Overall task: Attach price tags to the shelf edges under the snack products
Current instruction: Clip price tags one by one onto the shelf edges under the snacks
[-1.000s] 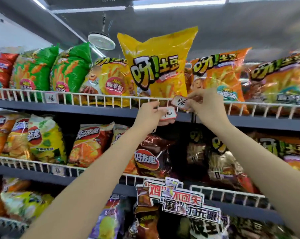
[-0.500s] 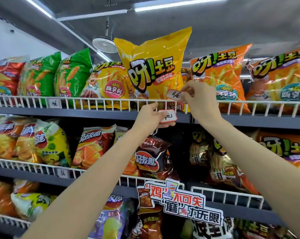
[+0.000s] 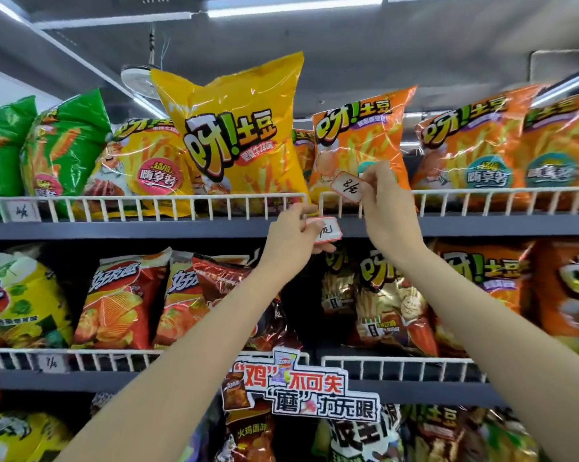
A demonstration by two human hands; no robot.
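**Two light tags, held by the edges at the top shelf rail**

The right hand pinches a small red-bordered price tag by its right edge, holding it against the white wire rail in front of an orange snack bag. The left hand grips a second tag just below, at the grey shelf edge.

Both tags look thin, light and slightly flexible, likely to bend or flutter if held loosely. A pinch at one short edge seems best, leaving the handwritten face and any sticky back untouched. Whether they are adhesive cannot be told.
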